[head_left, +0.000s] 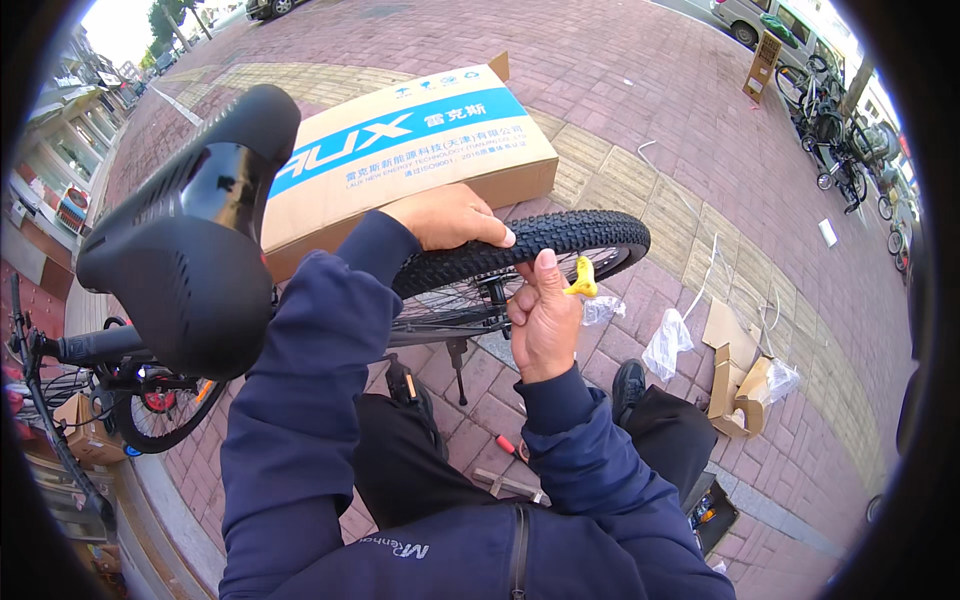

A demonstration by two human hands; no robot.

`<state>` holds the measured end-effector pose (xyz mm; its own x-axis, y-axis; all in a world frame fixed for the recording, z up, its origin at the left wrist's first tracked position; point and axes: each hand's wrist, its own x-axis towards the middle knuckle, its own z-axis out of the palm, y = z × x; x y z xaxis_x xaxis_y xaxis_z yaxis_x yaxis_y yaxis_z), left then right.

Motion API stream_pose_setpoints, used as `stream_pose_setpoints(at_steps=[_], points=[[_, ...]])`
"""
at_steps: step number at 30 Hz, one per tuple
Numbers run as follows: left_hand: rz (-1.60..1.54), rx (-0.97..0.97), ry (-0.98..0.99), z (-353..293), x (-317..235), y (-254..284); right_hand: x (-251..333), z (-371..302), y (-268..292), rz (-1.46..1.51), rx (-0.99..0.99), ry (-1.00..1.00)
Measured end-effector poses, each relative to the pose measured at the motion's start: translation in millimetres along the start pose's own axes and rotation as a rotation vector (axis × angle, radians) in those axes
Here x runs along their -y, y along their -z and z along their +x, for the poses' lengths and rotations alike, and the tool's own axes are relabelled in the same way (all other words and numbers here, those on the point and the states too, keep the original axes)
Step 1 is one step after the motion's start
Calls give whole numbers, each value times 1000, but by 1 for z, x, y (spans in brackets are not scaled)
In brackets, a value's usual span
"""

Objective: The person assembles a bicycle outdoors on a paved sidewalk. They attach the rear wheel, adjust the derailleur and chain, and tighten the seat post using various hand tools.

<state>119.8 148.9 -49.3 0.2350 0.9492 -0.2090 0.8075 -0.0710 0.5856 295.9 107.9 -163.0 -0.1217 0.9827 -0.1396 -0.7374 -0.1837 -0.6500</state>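
A bicycle's knobbly black tyre (pixel 560 229) lies across the middle, with thin spokes below its rim. My left hand (pixel 450 217) is closed over the tyre's top edge. Just below the tyre, my right hand (pixel 548 325) has its thumb raised and its fingers curled beside the wheel. A small yellow piece with a flared end (pixel 583 277) sticks out past that thumb; its exact kind cannot be made out, and the grip on it is partly hidden. To the left rises the bicycle's black saddle (pixel 195 240), above the dark frame (pixel 110 345).
A large brown and blue carton (pixel 400 150) lies behind the wheel. A kickstand (pixel 459 370) reaches the paving. Clear plastic bags (pixel 666 345) and torn cardboard (pixel 735 370) lie right, a red-handled tool (pixel 507 444) between my feet, and an open toolbox (pixel 714 515) lower right.
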Motion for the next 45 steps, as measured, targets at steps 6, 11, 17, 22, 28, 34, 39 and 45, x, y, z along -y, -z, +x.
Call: stream_pose_setpoints(at_steps=[6,11,17,22,28,34,39,45], points=[[-382,199,148,23,17,-4,-8,6,-24,11,-33,-73],[-548,167,82,32,33,-20,-12,13,-27,77,-60,-69],[-475,117,91,33,30,-20,-18,19,-33,134,-100,-39],[-356,52,106,28,19,-19,-18,20,-36,175,-125,8],[-345,6,37,29,24,-21,-19,19,-31,143,-47,20],[-277,1,7,22,18,-21,-20,22,-32,161,-123,27],[-91,-60,-22,8,8,-15,-17,6,6,-159,-42,-28],[-29,-249,3,-7,20,-23,-45,-11,94,-803,97,2]])
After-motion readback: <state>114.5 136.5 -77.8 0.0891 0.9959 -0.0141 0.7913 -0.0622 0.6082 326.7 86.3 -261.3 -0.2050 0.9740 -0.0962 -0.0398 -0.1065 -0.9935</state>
